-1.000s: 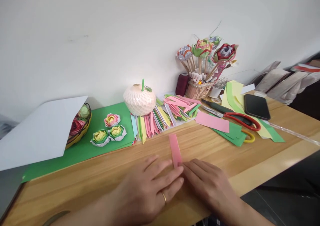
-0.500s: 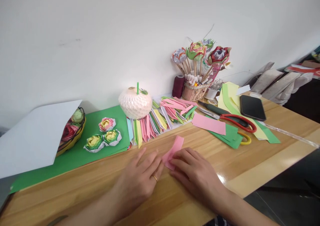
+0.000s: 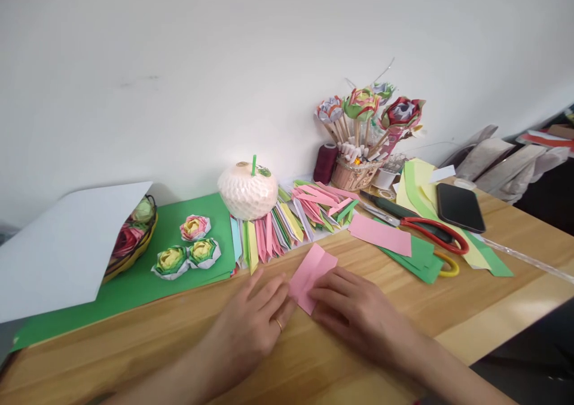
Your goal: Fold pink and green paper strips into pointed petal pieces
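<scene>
A small pink paper strip [image 3: 314, 273] with a lengthwise crease lies between my two hands, just above the wooden tabletop. My left hand [image 3: 258, 321], with a ring on one finger, pinches the paper's left edge; its index finger points away from it. From the right, my right hand [image 3: 359, 309] has its fingers bent over the paper's near right side, its thumb underneath mostly hidden. Beyond the hands lies a row of folded paper pieces [image 3: 269, 237] in pink, yellow, green and white. Flat pink strips [image 3: 380, 235] rest on green strips [image 3: 419, 252] to the right.
Red-handled scissors [image 3: 434, 228] and a black phone [image 3: 461, 206] lie at right. Behind stand a basket of paper flowers [image 3: 359, 171], a thread spool [image 3: 325, 163] and a white textured ornament [image 3: 248, 191]. Several paper lotuses [image 3: 204, 252] sit on green sheets [image 3: 170, 213] at left.
The pink paper has opened wider along its crease, showing more surface. Both hands stay at its sides. The whole view has shifted slightly.
</scene>
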Motion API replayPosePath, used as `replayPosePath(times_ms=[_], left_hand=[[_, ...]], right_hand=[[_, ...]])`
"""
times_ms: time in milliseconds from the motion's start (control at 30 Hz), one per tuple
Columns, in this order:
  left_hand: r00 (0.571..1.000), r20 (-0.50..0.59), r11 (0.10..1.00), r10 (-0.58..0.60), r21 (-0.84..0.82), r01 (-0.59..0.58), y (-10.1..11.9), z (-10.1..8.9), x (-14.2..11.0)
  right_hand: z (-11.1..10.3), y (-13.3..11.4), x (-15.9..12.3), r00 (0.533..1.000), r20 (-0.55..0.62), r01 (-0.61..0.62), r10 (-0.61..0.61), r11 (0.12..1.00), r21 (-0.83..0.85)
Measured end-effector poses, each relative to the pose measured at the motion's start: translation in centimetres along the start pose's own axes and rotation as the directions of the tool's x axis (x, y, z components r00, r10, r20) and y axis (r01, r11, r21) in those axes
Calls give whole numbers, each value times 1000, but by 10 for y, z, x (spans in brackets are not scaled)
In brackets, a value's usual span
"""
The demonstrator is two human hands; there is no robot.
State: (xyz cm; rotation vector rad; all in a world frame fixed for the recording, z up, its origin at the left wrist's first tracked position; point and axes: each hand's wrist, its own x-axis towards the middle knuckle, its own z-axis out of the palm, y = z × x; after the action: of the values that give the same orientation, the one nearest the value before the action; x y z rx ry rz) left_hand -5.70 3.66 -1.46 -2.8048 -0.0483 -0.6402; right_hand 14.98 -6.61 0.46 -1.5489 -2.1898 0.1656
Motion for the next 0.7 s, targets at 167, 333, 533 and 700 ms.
replayPosePath(times_ms=[167, 333, 533, 700], left_hand=[[1000, -26, 999, -13, -30, 13, -3, 2, 0], [999, -25, 999, -34, -33, 33, -3, 3, -2], [999, -6, 998, -49, -47, 48, -3, 6, -3], [998, 16, 995, -66, -72, 67, -2, 8, -5]], right_hand=[[3, 4, 5, 991, -52, 114, -120, 988, -108], [1, 3, 7, 995, -13, 93, -94, 992, -83], [5, 6, 8, 980, -62, 177, -187, 974, -138], [6, 11, 11, 965, -64, 244, -253, 962, -121]])
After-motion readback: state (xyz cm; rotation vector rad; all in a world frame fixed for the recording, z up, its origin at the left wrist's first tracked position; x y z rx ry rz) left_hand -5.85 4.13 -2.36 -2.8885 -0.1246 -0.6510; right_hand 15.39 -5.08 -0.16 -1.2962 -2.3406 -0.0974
